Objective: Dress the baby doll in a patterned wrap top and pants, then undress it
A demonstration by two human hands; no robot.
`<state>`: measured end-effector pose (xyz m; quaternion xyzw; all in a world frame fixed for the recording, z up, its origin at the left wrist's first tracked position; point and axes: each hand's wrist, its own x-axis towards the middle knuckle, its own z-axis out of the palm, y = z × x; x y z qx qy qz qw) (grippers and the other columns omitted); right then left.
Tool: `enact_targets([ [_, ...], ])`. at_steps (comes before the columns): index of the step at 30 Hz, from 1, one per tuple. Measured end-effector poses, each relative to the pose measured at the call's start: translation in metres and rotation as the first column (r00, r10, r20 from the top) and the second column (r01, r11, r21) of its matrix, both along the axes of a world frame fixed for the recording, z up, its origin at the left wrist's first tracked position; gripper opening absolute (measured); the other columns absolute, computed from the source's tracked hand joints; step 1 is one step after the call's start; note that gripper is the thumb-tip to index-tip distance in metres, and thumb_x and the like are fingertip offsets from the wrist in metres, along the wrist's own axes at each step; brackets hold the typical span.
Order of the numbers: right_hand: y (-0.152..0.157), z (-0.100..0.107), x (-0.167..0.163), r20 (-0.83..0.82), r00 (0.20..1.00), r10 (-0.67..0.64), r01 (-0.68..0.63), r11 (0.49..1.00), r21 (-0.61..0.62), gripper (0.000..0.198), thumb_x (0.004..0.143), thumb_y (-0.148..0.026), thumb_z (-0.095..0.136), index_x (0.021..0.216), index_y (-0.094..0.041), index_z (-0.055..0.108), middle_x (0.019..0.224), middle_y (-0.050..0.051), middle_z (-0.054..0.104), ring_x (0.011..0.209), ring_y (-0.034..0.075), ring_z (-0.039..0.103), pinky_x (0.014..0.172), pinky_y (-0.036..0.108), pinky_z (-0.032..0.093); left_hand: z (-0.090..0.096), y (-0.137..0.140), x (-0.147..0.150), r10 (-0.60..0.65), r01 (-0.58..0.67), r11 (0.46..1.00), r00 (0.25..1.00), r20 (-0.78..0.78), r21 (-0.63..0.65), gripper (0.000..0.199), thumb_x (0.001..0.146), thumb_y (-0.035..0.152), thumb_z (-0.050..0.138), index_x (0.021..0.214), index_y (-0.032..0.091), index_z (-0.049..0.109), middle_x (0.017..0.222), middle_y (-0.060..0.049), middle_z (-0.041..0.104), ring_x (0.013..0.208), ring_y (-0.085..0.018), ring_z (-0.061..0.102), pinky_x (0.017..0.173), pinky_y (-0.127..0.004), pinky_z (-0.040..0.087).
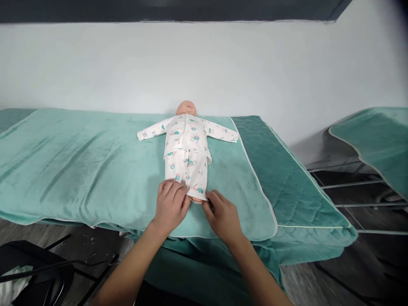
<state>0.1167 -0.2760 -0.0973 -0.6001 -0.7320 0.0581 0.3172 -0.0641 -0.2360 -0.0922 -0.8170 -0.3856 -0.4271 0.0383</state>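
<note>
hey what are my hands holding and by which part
Your right hand pinches the printed trousers at the hem's right corner. Your left hand is at the hem's other side; whether it grips is hidden.

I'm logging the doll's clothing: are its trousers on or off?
On: the trousers extend below the shirt, with part of a foot showing beneath, between the left hand and right hand.

A black chair [27,253] stands at lower left — pale cloth [12,285] on it. Far right, green fabric [379,142] shows above metal bars [353,184], near the white wall [204,63].
</note>
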Motion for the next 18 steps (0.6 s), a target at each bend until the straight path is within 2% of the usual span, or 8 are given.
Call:
enact_targets([
  [4,-0.005,-0.005,0.006,0.086,0.994,0.062,-0.072,0.991,0.111,0.015,0.096,-0.019,0.05,0.084,-0.021,0.057,0.073,0.0,0.054,0.062,0.014,0.052,0.06,0.027,0.035,-0.009,-0.005,-0.006,0.006,-0.006,1.0,1.0,0.01,0.012,0.019,0.085,0.008,0.06,0.1,0.019,0.057,0.093,-0.006,0.069,0.094,-0.023,0.061,0.093,-0.044,0.048],
  [9,-0.009,-0.025,0.01,0.17,0.984,0.059,-0.083,0.987,0.14,0.015,0.095,-0.021,0.052,0.081,-0.022,0.057,0.072,0.0,0.056,0.062,0.016,0.052,0.059,0.029,0.036,-0.01,-0.011,-0.008,-0.047,0.047,0.996,0.999,0.007,-0.076,0.018,0.085,0.012,0.059,0.102,0.021,0.059,0.096,-0.005,0.07,0.097,-0.022,0.062,0.099,-0.046,0.048],
  [14,-0.01,-0.031,0.012,0.137,0.987,0.085,-0.1,0.989,0.111,0.016,0.098,-0.023,0.052,0.082,-0.022,0.056,0.074,0.001,0.056,0.065,0.016,0.053,0.06,0.029,0.037,0.009,0.001,-0.001,-0.057,0.062,0.994,0.997,0.047,-0.095,0.023,0.092,0.015,0.055,0.113,0.02,0.061,0.109,-0.008,0.071,0.112,-0.023,0.062,0.105,-0.046,0.046],
  [18,-0.008,-0.033,0.012,0.092,0.991,0.098,-0.107,0.99,0.092,0.017,0.099,-0.024,0.052,0.083,-0.022,0.056,0.075,0.001,0.055,0.067,0.016,0.053,0.061,0.029,0.038,0.029,0.027,0.01,-0.097,0.082,0.981,0.992,-0.077,-0.176,0.029,0.099,0.021,0.048,0.124,0.019,0.061,0.133,-0.009,0.066,0.132,-0.024,0.055,0.114,-0.047,0.041],
])
